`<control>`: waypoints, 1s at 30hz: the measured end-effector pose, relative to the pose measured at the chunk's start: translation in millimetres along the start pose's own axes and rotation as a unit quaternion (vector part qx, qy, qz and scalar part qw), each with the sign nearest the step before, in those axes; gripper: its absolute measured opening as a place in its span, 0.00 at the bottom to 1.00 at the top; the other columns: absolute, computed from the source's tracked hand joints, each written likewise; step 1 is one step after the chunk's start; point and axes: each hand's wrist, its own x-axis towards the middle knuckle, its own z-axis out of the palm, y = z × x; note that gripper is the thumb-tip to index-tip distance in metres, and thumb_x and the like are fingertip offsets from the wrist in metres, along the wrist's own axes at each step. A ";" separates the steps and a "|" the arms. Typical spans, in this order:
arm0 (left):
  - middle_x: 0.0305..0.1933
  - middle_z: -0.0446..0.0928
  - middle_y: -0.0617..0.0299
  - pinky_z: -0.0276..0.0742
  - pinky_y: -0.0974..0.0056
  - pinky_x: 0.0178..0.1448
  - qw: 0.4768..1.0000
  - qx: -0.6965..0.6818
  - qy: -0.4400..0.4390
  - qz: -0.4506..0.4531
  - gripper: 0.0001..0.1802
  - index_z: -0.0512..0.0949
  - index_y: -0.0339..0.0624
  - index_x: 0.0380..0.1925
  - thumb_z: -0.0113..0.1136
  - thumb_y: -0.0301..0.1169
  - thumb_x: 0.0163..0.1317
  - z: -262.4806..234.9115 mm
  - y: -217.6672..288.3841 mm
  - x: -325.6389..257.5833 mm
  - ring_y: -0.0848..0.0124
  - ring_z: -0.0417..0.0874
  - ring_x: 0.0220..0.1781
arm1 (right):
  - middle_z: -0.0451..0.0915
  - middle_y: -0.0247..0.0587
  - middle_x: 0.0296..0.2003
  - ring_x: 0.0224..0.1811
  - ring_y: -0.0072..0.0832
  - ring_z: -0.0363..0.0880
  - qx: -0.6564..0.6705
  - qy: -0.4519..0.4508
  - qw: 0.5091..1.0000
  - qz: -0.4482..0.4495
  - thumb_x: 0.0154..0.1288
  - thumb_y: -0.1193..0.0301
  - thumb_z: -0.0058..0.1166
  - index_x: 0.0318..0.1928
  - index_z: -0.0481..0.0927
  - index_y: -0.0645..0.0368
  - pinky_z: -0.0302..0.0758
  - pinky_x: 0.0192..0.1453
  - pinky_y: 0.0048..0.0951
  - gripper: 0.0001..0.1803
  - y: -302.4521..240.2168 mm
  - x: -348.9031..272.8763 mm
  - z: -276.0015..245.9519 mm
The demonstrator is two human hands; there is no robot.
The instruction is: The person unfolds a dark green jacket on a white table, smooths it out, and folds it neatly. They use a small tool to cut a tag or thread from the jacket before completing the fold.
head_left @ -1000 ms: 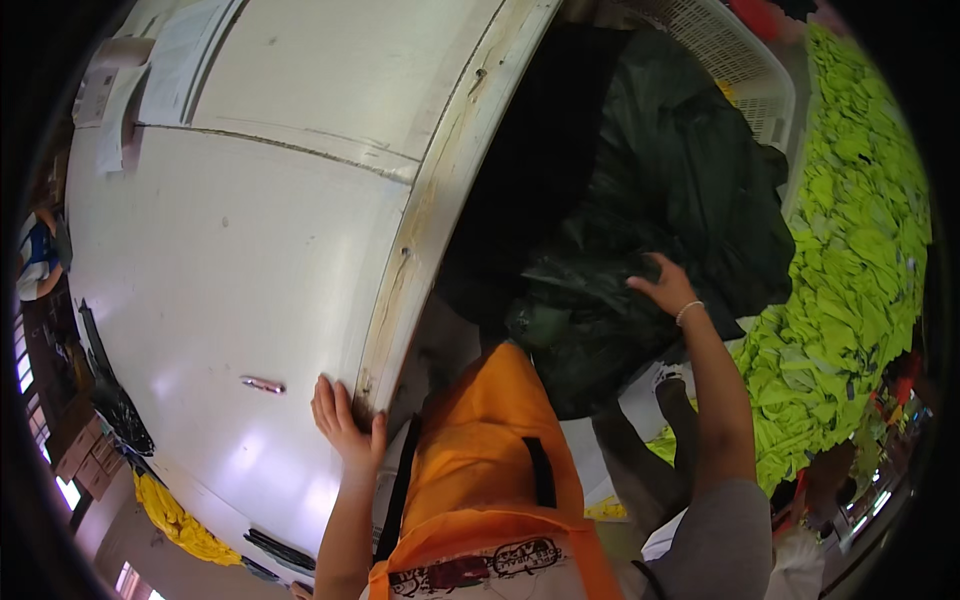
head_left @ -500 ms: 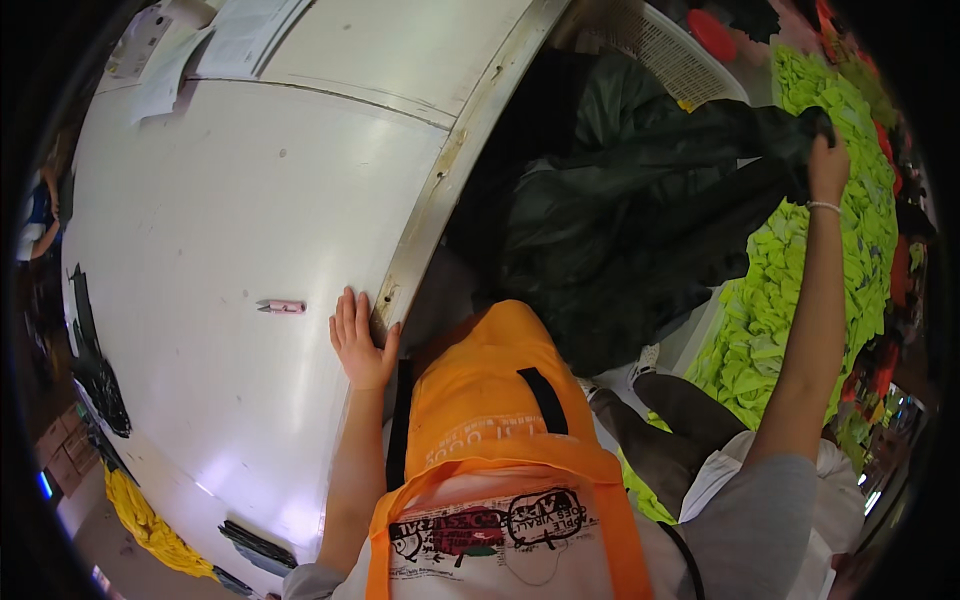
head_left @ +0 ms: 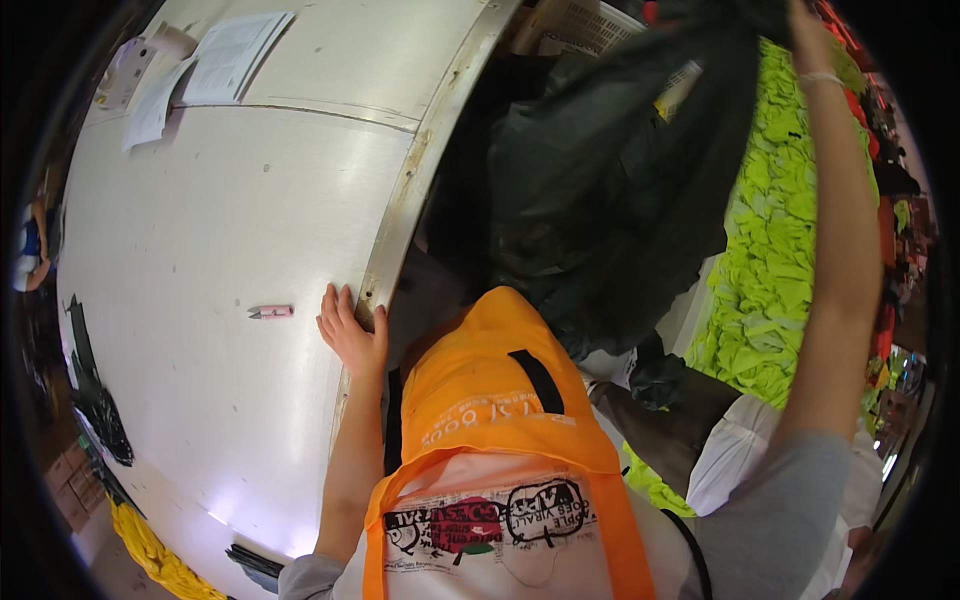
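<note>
My left hand (head_left: 354, 336) rests at the right edge of the white table (head_left: 220, 220), fingers apart, holding nothing. To its left on the tabletop lies a small pair of pink-handled thread snips (head_left: 271, 312). Up at the far right, my right arm is stretched out and my right hand (head_left: 808, 42) is closed on the top of a large dark green cloth (head_left: 600, 190). The cloth hangs in folds beside the table and looks like thin, slightly shiny fabric; its exact kind does not show. My right fingertips are partly hidden by it.
A long heap of lime-green fabric pieces (head_left: 765, 230) runs along the right. A pale plastic basket (head_left: 590, 28) stands behind the cloth. Papers (head_left: 232, 58) lie at the table's far end, black bundles (head_left: 102, 412) and yellow cloth (head_left: 150, 545) along its left. Another person's legs (head_left: 665, 420) show at lower right.
My right hand has risen away toward the upper edge, lifting the dark green cloth higher and spreading it out. My left hand stays at the table edge.
</note>
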 end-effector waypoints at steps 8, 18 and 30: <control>0.68 0.62 0.52 0.51 0.51 0.71 1.000 0.013 0.019 -0.004 0.31 0.68 0.41 0.59 0.60 0.40 0.55 -0.2 6.5 1.4 0.52 0.61 0.68 | 0.42 0.66 0.70 0.73 0.55 0.43 -0.122 -0.255 0.954 0.100 0.34 0.38 0.71 0.73 0.29 0.52 0.49 0.73 0.48 0.77 231.4 -248.9 184.1; 0.69 0.60 0.51 0.50 0.50 0.71 0.999 0.040 -0.007 0.002 0.31 0.66 0.39 0.60 0.58 0.38 0.56 -2.3 1.1 1.4 0.51 0.59 0.69 | 0.75 0.59 0.51 0.54 0.53 0.74 -0.231 -0.284 0.842 0.396 0.62 0.61 0.55 0.56 0.70 0.65 0.71 0.57 0.50 0.27 373.2 -466.3 202.1; 0.67 0.62 0.49 0.50 0.48 0.71 0.999 -0.039 0.028 0.014 0.32 0.69 0.41 0.57 0.63 0.40 0.53 -5.5 -6.4 -6.1 0.50 0.61 0.68 | 0.80 0.60 0.39 0.42 0.49 0.77 -0.227 -0.021 0.970 0.081 0.60 0.62 0.50 0.42 0.78 0.70 0.71 0.48 0.41 0.21 265.8 -275.6 -137.7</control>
